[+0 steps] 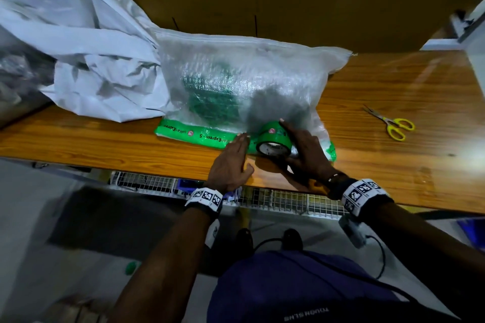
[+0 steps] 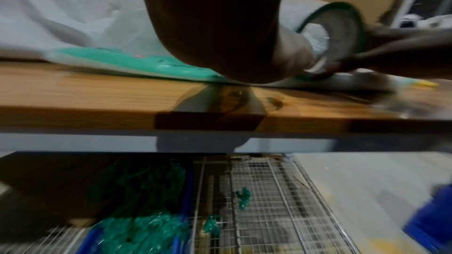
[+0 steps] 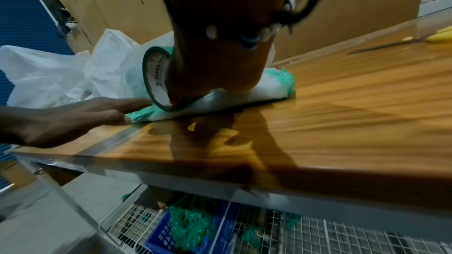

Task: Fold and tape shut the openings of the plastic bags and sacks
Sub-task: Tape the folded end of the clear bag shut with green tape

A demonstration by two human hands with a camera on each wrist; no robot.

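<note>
A translucent woven sack (image 1: 236,73) with green contents lies on the wooden table (image 1: 393,155). Its folded near edge carries a strip of green printed tape (image 1: 199,135). My left hand (image 1: 232,162) lies flat with straight fingers, pressing the tape down on the fold. My right hand (image 1: 304,149) grips a roll of green tape (image 1: 274,141) standing on the fold just right of the left hand. The roll (image 3: 156,78) shows in the right wrist view beside my flat left hand (image 3: 80,115), and the roll (image 2: 337,38) also shows in the left wrist view.
A crumpled white plastic bag (image 1: 78,42) lies at the back left, touching the sack. Yellow-handled scissors (image 1: 391,123) lie on the table to the right. Under the table, a wire shelf (image 2: 257,210) and a blue crate (image 3: 171,235) hold green scraps.
</note>
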